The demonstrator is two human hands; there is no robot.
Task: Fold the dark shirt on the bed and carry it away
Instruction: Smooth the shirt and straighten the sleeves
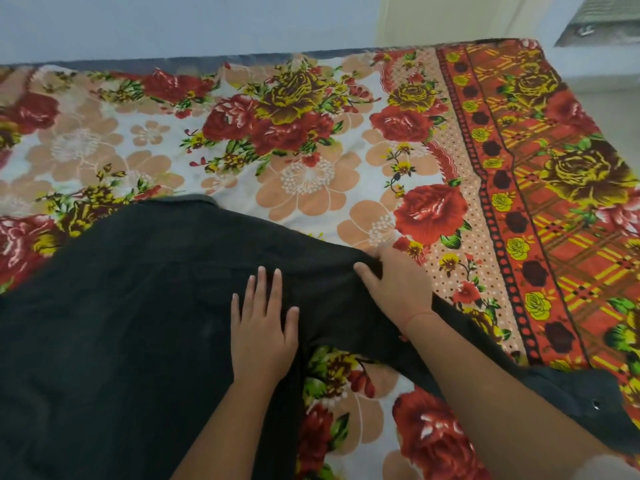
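The dark shirt [131, 306] lies spread over the near left part of the bed [311, 168], its collar towards the far side. One sleeve runs out to the right under my right forearm and ends in a cuff with a button near the bed's lower right. My left hand [265, 327] presses flat on the shirt's body with fingers apart. My right hand [394, 282] pinches the fabric where the sleeve meets the shoulder, thumb on top and fingers curled under the edge.
A floral sheet in red, peach and yellow covers the bed, with an orange patterned border [554, 202] along the right side. A pale wall [173, 22] runs behind the bed. Bare floor [606, 84] shows past the right edge.
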